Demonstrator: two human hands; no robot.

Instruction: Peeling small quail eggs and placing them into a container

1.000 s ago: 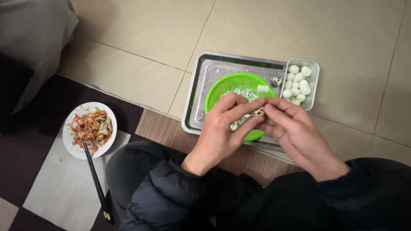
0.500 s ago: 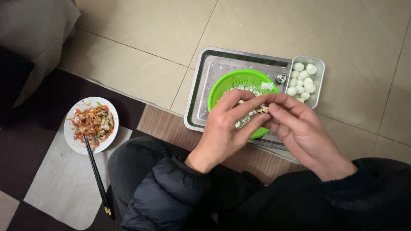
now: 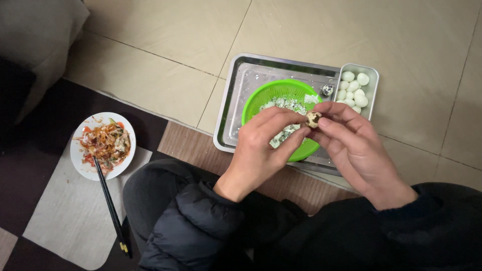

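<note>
My left hand (image 3: pixel 263 145) and my right hand (image 3: pixel 354 145) meet over a green colander (image 3: pixel 273 93) and pinch one small speckled quail egg (image 3: pixel 313 119) between their fingertips. Bits of shell lie in the colander. The colander stands in a metal tray (image 3: pixel 236 100) on the tiled floor. A small rectangular metal tin (image 3: pixel 372 83) at the tray's right end holds several peeled white eggs (image 3: pixel 353 88). One unpeeled speckled egg (image 3: pixel 327 90) lies in the tray between colander and tin.
A white plate (image 3: pixel 80 160) of shredded salad sits on a checked mat at the left, with black chopsticks (image 3: pixel 111 208) resting across its rim. My dark-sleeved arms and knees fill the bottom. A grey cushion (image 3: pixel 40 40) lies at top left.
The view has shifted slightly. Both hands stay over the colander working the egg; the egg now shows more plainly between the fingertips.
</note>
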